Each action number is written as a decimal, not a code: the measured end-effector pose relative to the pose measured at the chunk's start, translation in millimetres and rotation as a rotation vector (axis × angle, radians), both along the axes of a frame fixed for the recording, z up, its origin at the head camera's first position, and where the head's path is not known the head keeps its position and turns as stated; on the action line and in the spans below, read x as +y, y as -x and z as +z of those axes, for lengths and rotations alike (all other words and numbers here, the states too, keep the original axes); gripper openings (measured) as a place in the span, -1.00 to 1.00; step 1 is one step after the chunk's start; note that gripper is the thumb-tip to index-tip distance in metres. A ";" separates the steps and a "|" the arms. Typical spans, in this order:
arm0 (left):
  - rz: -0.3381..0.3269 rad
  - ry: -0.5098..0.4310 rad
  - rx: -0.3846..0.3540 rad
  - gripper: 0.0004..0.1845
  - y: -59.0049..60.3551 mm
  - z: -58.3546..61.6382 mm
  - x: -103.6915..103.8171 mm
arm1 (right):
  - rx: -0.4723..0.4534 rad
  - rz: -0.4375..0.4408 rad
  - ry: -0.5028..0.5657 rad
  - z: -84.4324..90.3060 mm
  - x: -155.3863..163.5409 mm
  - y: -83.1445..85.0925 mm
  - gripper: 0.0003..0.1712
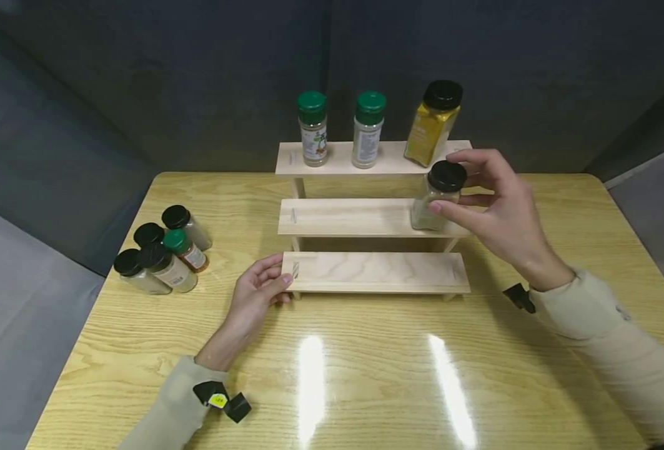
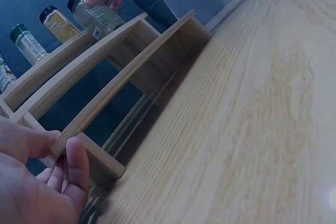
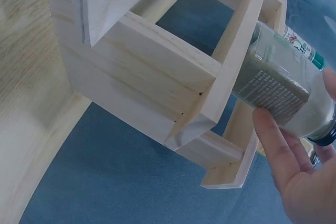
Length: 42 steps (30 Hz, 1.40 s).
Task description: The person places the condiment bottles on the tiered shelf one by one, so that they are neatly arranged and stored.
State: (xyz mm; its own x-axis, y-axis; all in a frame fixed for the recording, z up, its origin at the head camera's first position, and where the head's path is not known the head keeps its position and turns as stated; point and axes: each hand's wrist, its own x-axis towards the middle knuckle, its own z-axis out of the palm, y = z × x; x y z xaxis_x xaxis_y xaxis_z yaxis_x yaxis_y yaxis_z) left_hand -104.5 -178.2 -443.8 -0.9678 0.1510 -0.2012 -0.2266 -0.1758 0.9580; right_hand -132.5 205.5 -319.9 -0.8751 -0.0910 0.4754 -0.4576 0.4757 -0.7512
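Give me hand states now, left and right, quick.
Left hand: holding the left end of the wooden rack's bottom shelf, thumb and fingers pinching it.
Right hand: gripping a black-lidded spice jar at the middle shelf's right end.

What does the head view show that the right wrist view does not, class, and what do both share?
Only the head view shows the left hand holding the bottom step of the wooden rack, three spice jars on the top step, and five jars grouped on the table. Only the right wrist view shows the rack's underside joints and the jar's printed label close up. Both show the right hand gripping a black-lidded spice jar on the middle step.
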 end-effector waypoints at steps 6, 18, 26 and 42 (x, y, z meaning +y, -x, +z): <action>-0.002 -0.002 0.000 -0.43 -0.8 -0.3 0.1 | -0.024 -0.013 0.000 -1.0 0.6 -2.3 -0.13; -0.002 -0.011 -0.010 -0.43 -2.5 -0.6 1.3 | -0.049 -0.046 0.085 2.1 14.0 -16.6 -0.17; 0.003 -0.004 -0.011 -0.43 -2.6 -0.3 1.2 | -0.049 -0.143 0.187 -11.4 41.2 -38.6 -0.30; -0.001 -0.007 -0.009 -0.43 -1.2 1.6 1.4 | -0.582 0.066 0.547 -85.4 61.4 -71.3 -0.54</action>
State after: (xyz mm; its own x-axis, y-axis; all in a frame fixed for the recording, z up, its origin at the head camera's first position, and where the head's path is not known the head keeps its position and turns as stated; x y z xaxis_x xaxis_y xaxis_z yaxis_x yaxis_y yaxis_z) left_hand -103.3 -176.8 -442.3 -0.9658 0.1539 -0.2089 -0.2356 -0.1825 0.9546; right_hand -61.2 266.9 -405.2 -0.9973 -0.0370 -0.0637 0.0653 -0.0431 -0.9969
